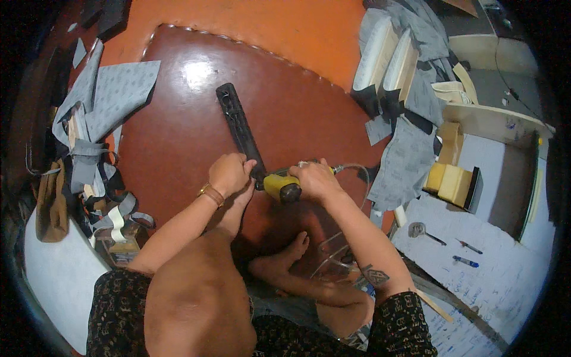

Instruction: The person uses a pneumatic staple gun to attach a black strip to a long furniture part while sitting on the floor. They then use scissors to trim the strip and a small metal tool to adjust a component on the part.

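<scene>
My left hand [231,176] grips the near end of a long, narrow black piece [240,128]. Dark material looks folded along its upper face, and its far end points away to the upper left. In my right hand [320,178] is a yellow and black staple gun [277,186], fed by a thin clear air hose [360,169]. The gun's head meets or nearly meets the piece's near end, just right of my left fingers; the exact contact is hidden. Both hands are closed.
Beneath lies a glossy brown sheet [178,131] on an orange floor [250,18]. Grey fabric scraps [122,89] lie left, with more grey fabric [404,160] and long padded pieces [376,53] right. Yellow blocks [449,181], a pen [466,261] and a white board [476,285] sit at right.
</scene>
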Demonstrator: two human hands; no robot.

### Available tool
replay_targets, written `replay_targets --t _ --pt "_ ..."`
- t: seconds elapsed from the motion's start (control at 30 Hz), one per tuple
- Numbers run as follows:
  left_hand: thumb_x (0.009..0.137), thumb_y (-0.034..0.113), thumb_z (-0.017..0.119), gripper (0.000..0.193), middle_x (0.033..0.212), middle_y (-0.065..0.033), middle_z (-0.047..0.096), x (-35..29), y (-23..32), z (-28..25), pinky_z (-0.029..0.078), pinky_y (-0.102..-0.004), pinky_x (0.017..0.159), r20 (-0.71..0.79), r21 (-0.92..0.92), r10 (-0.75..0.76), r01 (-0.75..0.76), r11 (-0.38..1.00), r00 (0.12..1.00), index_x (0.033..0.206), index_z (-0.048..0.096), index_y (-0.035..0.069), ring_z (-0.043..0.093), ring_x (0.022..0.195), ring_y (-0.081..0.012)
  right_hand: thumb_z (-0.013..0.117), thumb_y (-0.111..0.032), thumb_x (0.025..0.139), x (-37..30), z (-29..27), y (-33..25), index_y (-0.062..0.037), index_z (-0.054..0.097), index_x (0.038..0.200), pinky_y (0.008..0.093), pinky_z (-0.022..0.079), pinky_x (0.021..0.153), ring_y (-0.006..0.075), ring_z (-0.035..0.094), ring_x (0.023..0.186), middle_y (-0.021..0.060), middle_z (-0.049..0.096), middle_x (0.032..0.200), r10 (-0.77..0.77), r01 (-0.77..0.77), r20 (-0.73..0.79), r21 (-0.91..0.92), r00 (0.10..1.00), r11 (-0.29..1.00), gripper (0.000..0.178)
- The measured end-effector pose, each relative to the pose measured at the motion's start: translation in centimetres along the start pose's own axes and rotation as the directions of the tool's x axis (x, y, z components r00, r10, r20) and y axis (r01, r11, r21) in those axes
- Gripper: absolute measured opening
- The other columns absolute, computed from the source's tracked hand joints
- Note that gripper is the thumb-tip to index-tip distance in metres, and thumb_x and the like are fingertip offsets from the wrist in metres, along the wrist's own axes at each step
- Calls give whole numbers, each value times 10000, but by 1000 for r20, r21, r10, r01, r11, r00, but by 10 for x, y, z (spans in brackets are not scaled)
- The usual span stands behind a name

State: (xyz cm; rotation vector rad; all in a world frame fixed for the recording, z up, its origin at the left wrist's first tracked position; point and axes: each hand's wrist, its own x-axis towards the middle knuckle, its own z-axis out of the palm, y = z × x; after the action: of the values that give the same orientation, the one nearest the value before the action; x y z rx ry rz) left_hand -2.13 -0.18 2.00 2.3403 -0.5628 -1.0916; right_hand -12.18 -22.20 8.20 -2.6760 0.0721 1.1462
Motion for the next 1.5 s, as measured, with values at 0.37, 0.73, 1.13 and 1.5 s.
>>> replay_targets --t 0.37,0.73,1.13,1.5 --pt "993 428 615 402 880 -218 738 2 -6 5 564 -549 751 -21 31 -18 19 999 1000 915 747 56 716 864 -429 781 -178 754 11 -34 -6 -150 744 1145 571 492 943 341 726 1011 128 761 1034 -118 113 -48 -96 992 989 394" --pt "896 267 751 217 805 -177 738 -2 -2 8 565 -485 695 -165 -181 -28 -2 984 986 885 759 50 727 775 -378 785 -157 766 23 -36 -9 -151 718 1187 538 482 945 336 721 1054 124 758 1072 -16 17 9 -129 1000 992 426" --pt "940 194 665 296 894 -250 720 -10 -3 29 570 -465 726 -200 -288 160 -214 933 967 1198 765 88 719 790 -409 781 -166 762 21 -41 -13 -160 729 1166 521 473 946 323 722 1047 116 757 1072 21 -18 19 -135 1000 991 408" --pt "958 439 683 472 747 -234 703 11 12 5 538 -501 659 -233 -281 -99 30 959 967 795 758 2 707 711 -415 786 -169 764 18 -33 -10 -155 734 1132 515 462 923 325 722 1032 117 758 1057 -2 -2 -35 -97 999 995 372"
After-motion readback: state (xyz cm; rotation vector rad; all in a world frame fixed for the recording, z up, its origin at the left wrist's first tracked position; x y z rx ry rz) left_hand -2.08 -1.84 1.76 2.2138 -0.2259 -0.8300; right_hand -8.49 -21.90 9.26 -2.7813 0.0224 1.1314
